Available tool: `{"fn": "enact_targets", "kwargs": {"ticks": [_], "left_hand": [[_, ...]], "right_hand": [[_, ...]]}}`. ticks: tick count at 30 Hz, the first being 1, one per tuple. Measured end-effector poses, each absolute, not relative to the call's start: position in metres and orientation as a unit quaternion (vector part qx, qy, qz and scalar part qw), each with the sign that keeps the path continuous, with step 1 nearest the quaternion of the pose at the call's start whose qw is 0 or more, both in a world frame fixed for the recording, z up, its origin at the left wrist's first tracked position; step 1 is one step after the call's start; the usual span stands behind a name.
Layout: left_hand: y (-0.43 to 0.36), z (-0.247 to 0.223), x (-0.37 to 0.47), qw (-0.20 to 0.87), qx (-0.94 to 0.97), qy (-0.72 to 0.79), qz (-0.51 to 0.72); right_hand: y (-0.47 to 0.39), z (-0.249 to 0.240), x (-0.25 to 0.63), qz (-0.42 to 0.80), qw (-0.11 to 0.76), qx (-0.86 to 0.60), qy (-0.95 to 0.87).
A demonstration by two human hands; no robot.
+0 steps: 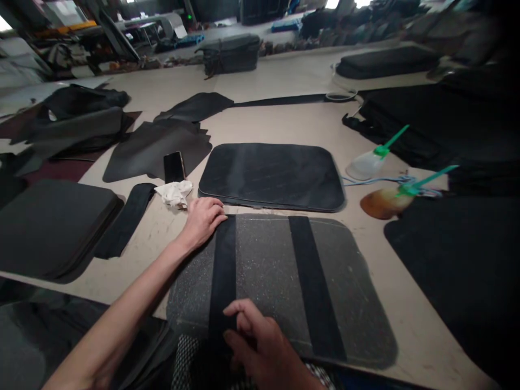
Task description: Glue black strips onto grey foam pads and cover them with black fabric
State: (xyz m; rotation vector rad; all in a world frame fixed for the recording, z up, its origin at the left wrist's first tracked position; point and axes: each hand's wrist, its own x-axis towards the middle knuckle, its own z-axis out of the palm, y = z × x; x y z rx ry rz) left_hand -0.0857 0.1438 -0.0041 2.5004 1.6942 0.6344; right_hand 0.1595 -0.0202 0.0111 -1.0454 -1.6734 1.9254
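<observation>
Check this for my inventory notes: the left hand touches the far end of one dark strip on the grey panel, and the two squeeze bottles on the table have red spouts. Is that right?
Not quite: the head view shows green, not red, spouts on the two squeeze bottles. The rest stands.

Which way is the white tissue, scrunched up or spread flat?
Scrunched up: the white tissue sits in a crinkled lump beside the left hand.

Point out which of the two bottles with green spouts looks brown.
The nearer bottle, lower and farther right in the picture, looks amber-brown; the farther bottle looks pale and whitish.
</observation>
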Motion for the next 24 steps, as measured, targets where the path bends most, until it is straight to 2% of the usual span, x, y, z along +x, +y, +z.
{"fn": "enact_targets", "kwargs": {"ticks": [9, 16, 24], "left_hand": [[0.146, -0.012, -0.084, 0.009, 0.816, 0.549, 0.183], [0.137, -0.013, -0.077, -0.069, 0.819, 0.544, 0.169], [0.122, -0.017, -0.080, -0.087, 0.836, 0.528, 0.119]], "right_hand": [[-0.017, 0.018, 0.159, 0.686, 0.182, -0.399, -0.581], [-0.018, 0.023, 0.159, 0.694, 0.182, -0.407, -0.565], [-0.022, 0.009, 0.159, 0.707, 0.179, -0.402, -0.553]]}}
